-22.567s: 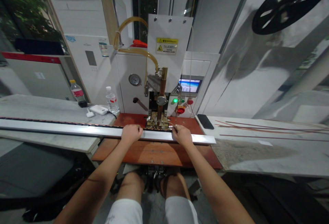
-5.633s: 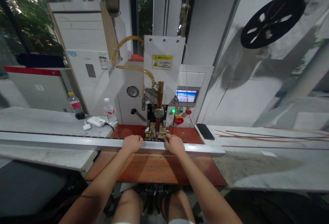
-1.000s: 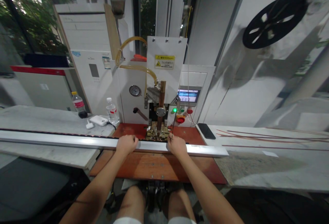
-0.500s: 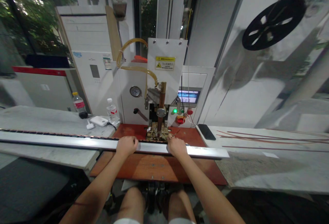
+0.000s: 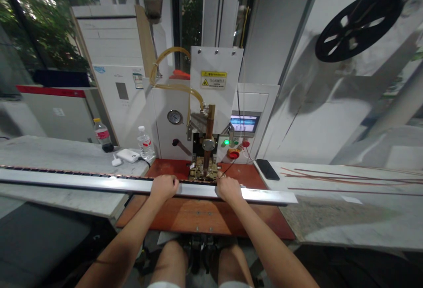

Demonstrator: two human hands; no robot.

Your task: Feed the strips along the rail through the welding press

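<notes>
A long aluminium rail (image 5: 82, 183) lies across the bench in front of a white spot-welding machine (image 5: 214, 102). My left hand (image 5: 164, 187) is curled over the rail just left of the brass weld head (image 5: 205, 171). My right hand (image 5: 228, 188) rests closed on the rail to the right of the head and pinches a thin dark wire (image 5: 228, 170) that slants up to the right. A copper electrode rod (image 5: 209, 138) stands down onto the head. A dark strip of small parts (image 5: 66, 172) runs along the rail's far edge.
Two water bottles (image 5: 144, 143), a white power bank (image 5: 127, 155) and a black phone (image 5: 267, 169) sit on the bench. Several thin copper strips (image 5: 346, 179) lie at the right. A black reel (image 5: 358, 19) hangs upper right. The red-brown work plate (image 5: 205, 217) lies under my arms.
The rail has slid a little to the right over the past seconds. Both hands keep their hold beside the weld head; the wire in my right hand now tilts up to the right.
</notes>
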